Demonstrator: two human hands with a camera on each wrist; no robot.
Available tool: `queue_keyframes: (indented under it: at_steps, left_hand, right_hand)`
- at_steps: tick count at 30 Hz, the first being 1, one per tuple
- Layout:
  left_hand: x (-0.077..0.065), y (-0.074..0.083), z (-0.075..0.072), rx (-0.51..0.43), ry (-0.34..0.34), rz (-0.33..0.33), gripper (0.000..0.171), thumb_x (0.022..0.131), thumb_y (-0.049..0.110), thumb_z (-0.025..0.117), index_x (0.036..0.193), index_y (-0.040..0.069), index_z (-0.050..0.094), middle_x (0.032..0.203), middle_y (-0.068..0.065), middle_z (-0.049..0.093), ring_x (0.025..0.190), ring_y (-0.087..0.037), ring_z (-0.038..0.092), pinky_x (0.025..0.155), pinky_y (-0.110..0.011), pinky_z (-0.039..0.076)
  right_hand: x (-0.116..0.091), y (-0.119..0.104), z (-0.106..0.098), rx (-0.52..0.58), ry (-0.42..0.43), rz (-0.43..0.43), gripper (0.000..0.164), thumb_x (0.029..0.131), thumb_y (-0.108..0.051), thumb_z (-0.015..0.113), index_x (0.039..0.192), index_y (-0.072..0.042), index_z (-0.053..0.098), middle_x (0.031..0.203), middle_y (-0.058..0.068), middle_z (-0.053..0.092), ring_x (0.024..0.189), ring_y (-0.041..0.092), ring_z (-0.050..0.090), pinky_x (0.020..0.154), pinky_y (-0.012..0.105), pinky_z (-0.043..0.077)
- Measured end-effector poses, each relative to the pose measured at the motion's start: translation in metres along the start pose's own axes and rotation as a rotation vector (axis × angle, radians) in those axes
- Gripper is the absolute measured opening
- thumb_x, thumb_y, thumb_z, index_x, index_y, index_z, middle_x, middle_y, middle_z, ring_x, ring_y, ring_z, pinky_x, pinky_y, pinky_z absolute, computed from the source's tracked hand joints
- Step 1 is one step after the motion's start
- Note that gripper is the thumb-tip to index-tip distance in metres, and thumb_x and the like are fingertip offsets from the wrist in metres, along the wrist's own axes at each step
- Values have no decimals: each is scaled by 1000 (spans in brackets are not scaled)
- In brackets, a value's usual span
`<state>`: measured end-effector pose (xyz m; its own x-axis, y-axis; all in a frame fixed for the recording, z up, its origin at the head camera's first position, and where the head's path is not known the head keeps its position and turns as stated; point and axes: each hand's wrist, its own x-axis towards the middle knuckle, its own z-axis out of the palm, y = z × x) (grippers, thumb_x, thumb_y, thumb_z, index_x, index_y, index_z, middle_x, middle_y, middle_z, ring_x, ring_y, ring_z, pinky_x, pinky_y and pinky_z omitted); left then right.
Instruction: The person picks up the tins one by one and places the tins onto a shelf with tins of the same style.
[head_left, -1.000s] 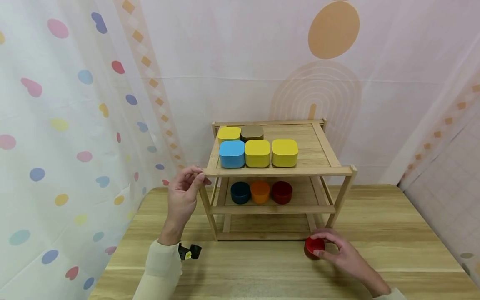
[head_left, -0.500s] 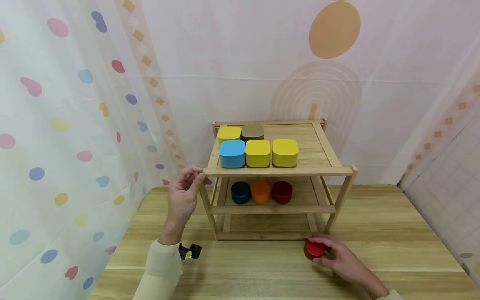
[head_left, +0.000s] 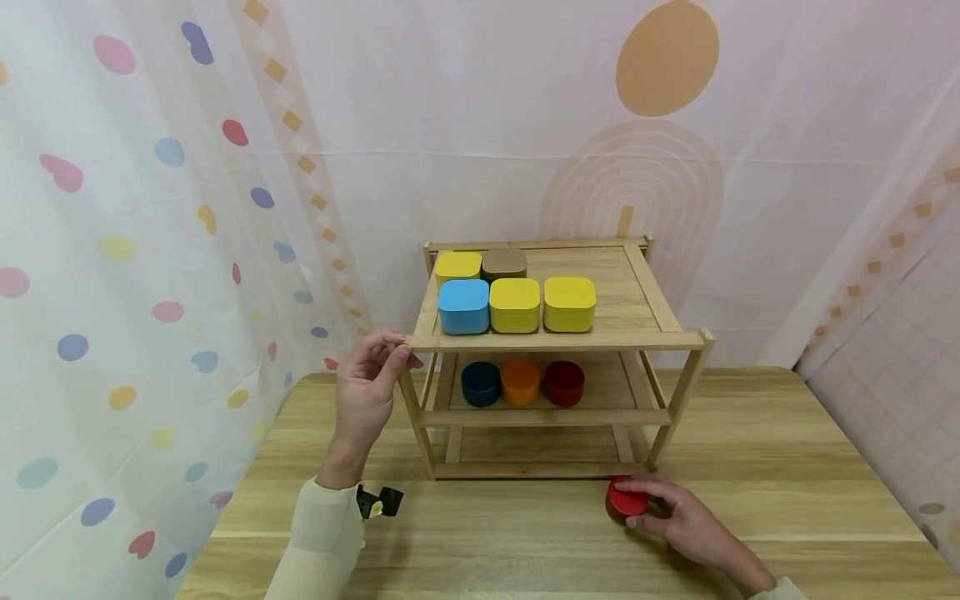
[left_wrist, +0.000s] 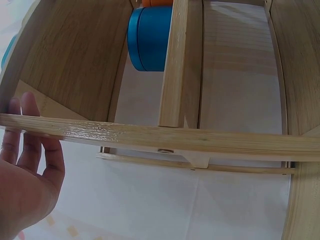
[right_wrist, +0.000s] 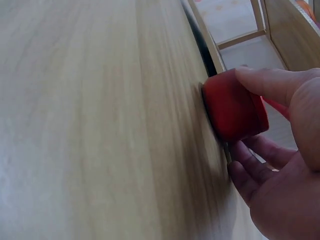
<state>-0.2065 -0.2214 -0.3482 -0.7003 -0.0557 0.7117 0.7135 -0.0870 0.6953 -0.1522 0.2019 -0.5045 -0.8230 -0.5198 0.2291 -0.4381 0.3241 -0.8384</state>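
A three-tier wooden rack (head_left: 540, 418) stands on the table. My left hand (head_left: 366, 385) holds its upper front left corner; the left wrist view shows the fingers (left_wrist: 31, 150) reaching behind a wooden bar. On the table by the rack's front right foot sits a small round red tin (head_left: 627, 502). My right hand (head_left: 686, 518) grips this tin from the right, one finger lying over its top. In the right wrist view the tin (right_wrist: 231, 106) sits between the thumb and the fingers, its base at the tabletop.
Yellow boxes (head_left: 570, 305), a blue box (head_left: 464, 307) and a brown box (head_left: 505, 262) stand on the top shelf. The middle shelf bears a dark blue tin (head_left: 481, 385), an orange tin (head_left: 521, 382) and a dark red tin (head_left: 564, 383). A patterned curtain (head_left: 480, 100) hangs behind.
The right hand has shifted slightly down, away from the rack's foot, and a finger now lies across the red tin's top. The tin has barely moved. The left hand stays put.
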Motion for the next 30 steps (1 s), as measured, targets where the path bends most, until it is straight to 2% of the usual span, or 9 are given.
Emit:
queue_keyframes:
  at_steps: [9, 22, 30]
  left_hand:
    - [0, -1, -1, 4, 0, -7, 9, 97, -2, 59, 105, -5, 63, 92, 2, 70, 77, -11, 69, 77, -24, 57]
    - [0, 0, -1, 28, -13, 1, 18, 98, 3, 60, 106, -13, 57, 93, 4, 71, 78, -11, 69, 77, -25, 57]
    - [0, -2, -2, 27, -13, 5, 12, 97, -1, 59, 106, -10, 59, 91, 4, 71, 78, -11, 69, 77, -25, 56]
  right_hand:
    - [0, -1, 0, -40, 10, 60, 42, 89, -27, 75, 127, -11, 67, 128, 17, 59, 112, 3, 54, 88, 24, 50]
    - [-1, -2, 0, -39, 29, 61, 42, 89, -25, 75, 127, -11, 67, 129, 19, 58, 113, 1, 52, 88, 24, 50]
    - [0, -3, 1, -35, 33, 75, 40, 89, -27, 73, 127, -13, 68, 129, 19, 59, 114, 3, 53, 87, 24, 50]
